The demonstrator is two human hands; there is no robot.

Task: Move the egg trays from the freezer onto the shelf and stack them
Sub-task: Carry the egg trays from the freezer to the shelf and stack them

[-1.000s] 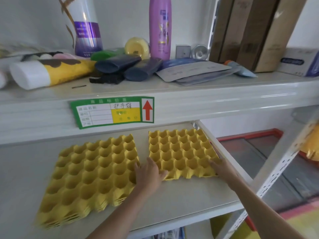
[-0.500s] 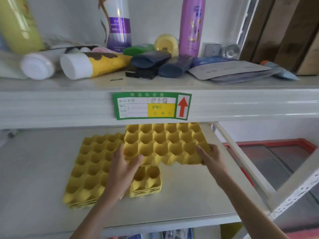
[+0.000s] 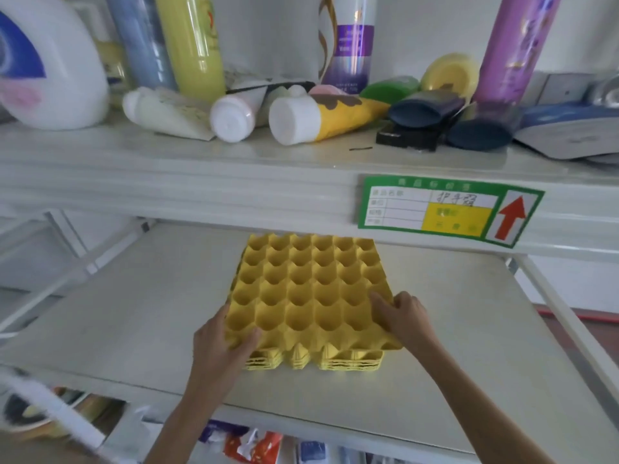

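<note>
A yellow egg tray (image 3: 311, 286) lies on top of a stack of yellow egg trays (image 3: 315, 361) in the middle of the white shelf (image 3: 134, 316). My left hand (image 3: 222, 343) grips the top tray's near left corner, thumb over the rim. My right hand (image 3: 403, 318) holds its near right edge, fingers pressed on the cups. The top tray sits slightly askew, overhanging the stack at the front right. The freezer is out of sight.
The upper shelf (image 3: 201, 172) just above carries lying tubes (image 3: 315, 118), tall bottles (image 3: 348, 38) and a white jug (image 3: 50, 65). A green price label (image 3: 449, 211) sticks on its front edge. Packets show on the shelf below (image 3: 261, 443).
Both hands lifted the right-hand tray, carried it left and set it down onto the other trays. The camera view swung to the left.
</note>
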